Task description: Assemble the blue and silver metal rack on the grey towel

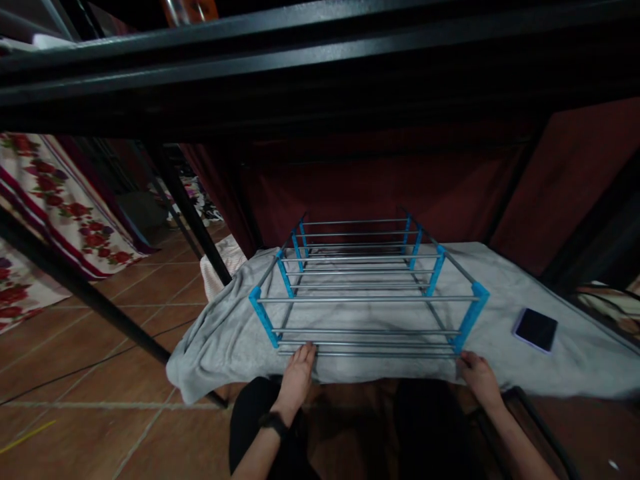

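A rack frame (367, 299) of grey metal rods and bright blue plastic connectors lies on a grey cloth (220, 347) in front of me. Along its front edge, closest to my body, runs a loose-looking grey metal rod (385, 355). My left hand (299, 370), with a dark band on the wrist, has its fingers closed over this rod near the left end. At the rod's right end, just below the blue corner connector (473, 317), my right hand (479, 375) pinches it. The undersides of both hands are hidden.
A phone or small tablet (535, 329) with a dark screen lies right of the rack. A black metal beam (320, 47) crosses overhead, with a black post (185, 207) at left. Dark red fabric (370, 187) hangs behind. Tiled floor (100, 333) shows at left.
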{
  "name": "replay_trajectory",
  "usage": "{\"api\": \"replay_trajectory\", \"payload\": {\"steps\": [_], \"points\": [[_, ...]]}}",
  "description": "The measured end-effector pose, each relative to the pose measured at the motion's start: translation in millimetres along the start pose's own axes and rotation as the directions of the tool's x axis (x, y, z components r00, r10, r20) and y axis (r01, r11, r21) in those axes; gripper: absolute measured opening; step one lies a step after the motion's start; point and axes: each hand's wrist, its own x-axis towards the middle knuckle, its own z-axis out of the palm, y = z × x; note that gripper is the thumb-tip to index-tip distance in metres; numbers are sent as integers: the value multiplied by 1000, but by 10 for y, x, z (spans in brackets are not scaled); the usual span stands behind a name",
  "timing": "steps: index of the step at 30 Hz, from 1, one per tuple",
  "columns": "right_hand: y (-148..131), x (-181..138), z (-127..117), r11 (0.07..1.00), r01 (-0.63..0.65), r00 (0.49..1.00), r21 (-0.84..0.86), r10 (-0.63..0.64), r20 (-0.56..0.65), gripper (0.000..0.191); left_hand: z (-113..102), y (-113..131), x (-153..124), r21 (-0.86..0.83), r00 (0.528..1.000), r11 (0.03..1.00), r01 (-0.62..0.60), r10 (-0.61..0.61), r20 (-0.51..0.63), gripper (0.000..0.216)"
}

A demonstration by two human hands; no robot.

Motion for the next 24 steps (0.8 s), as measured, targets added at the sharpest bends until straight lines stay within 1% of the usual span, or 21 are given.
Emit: {"api": "replay_trajectory", "payload": {"steps": [6, 9, 12, 14, 19, 24], "points": [[-39, -6, -44, 991, -40, 999, 129, 40, 1, 36, 73, 37, 15, 137, 999, 990, -32, 36, -27, 61], [-64, 10, -57, 974, -70, 998, 215, 69, 12, 36, 116, 75, 20, 184, 999, 983, -23, 30, -32, 57], [-75, 33, -69, 951, -109, 994, 290, 106, 26, 37, 102, 103, 78, 220, 1000, 975, -27, 29, -7, 53], [-73, 53, -74, 931, -139, 990, 337, 133, 41, 37, 61, 112, 125, 229, 998, 972, -56, 50, 31, 49], [-34, 84, -57, 857, -225, 974, 463, 204, 97, 39, -56, 125, 203, 220, 990, 969, -109, 85, 115, 38], [63, 28, -34, 744, -277, 958, 608, 262, 116, 48, -94, 185, 228, 216, 992, 972, -97, 76, 105, 35]]}}
